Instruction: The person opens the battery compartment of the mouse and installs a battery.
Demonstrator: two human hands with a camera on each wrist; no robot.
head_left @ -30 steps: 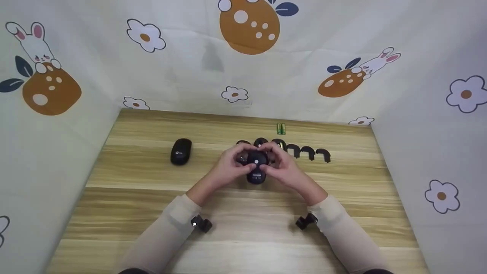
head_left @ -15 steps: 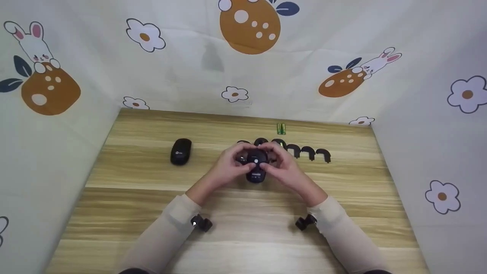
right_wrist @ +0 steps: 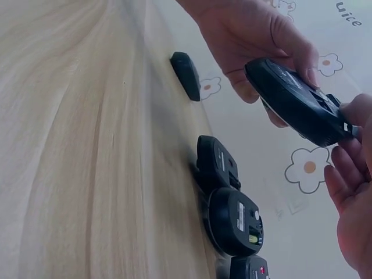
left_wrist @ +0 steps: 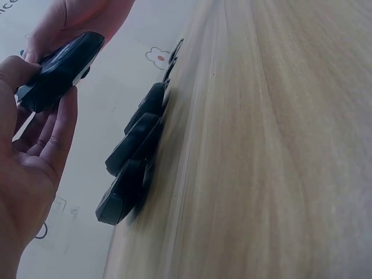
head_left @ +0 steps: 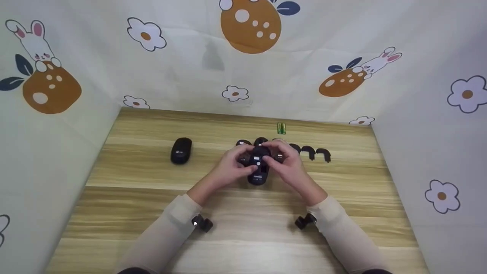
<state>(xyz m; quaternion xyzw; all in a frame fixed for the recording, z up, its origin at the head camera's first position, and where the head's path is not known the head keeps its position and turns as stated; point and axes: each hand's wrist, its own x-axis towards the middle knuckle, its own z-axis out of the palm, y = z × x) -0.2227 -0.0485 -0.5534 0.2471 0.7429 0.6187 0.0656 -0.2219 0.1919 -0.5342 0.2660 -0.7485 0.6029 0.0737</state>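
A black computer mouse (head_left: 258, 179) is held underside up between both hands, with a label, a pale round spot and a dark recess showing. My left hand (head_left: 232, 163) grips its left side, thumb on the underside; the same hand (left_wrist: 35, 157) has its fingers beneath the mouse (left_wrist: 61, 70) in the left wrist view. With thumb and fingers, my right hand (head_left: 287, 163) pinches the far right part. In the right wrist view a small black piece stands up from the mouse (right_wrist: 296, 104) near the right hand (right_wrist: 357, 180); whether it is loose, I cannot tell.
Behind the hands several mice (right_wrist: 235, 221) lie underside up in a row, partly hidden. Several curved black covers (head_left: 323, 154) continue the row rightward. Two green batteries (head_left: 281, 128) lie farther back. Another black mouse (head_left: 181, 151) rests on the wooden table (head_left: 243, 236) at left.
My right hand has shifted slightly right and its thumb has moved up the mouse. The mouse has turned a little, and a dark recess now shows on its underside.
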